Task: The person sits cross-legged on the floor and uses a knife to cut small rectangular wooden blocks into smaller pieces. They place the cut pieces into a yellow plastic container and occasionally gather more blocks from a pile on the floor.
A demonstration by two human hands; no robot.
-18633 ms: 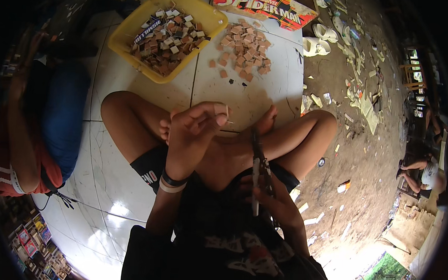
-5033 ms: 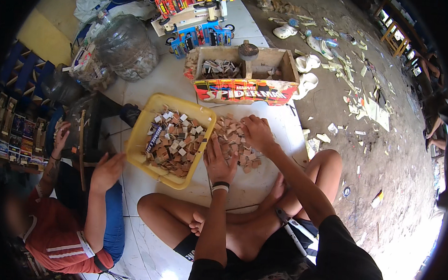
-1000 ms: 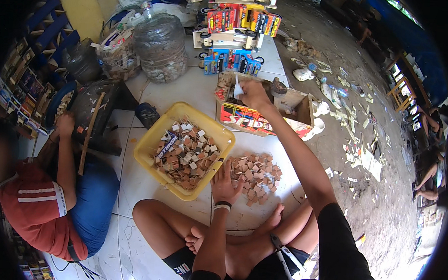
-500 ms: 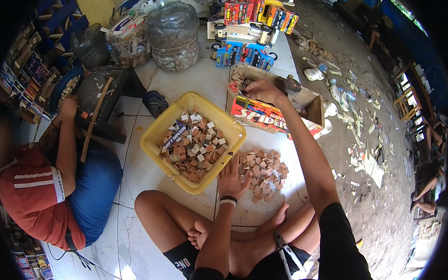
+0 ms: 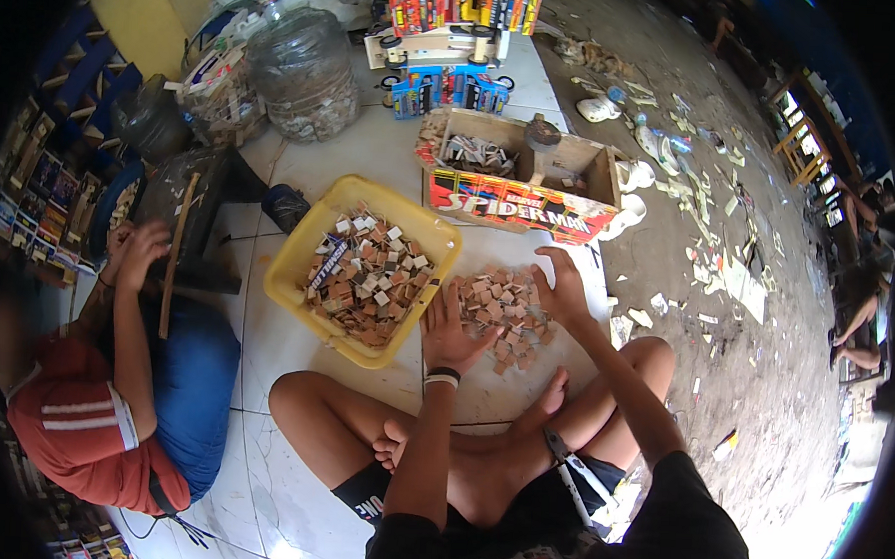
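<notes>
A loose pile of small brown square wooden pieces lies on the white tiled floor before me. At its left edge, my left hand rests with fingers stretched out, beside the tub. My right hand is at the pile's right edge, fingers curved and apart, with nothing visible in it. A yellow plastic tub to the left holds many similar brown and white pieces and a purple wrapper strip. Beyond the pile stands a wooden box with a printed red and yellow front and small pieces in its left compartment.
A dark round-headed object sits on the box's divider. Toy trucks and a large plastic container stand behind. White-handled pliers lie across my lap. At left, a co-worker in red sits by a black bench.
My right hand has come from inside the wooden box back to the pile's right edge. My left hand stays beside the tub. The co-worker's hands have shifted, and the view has moved slightly.
</notes>
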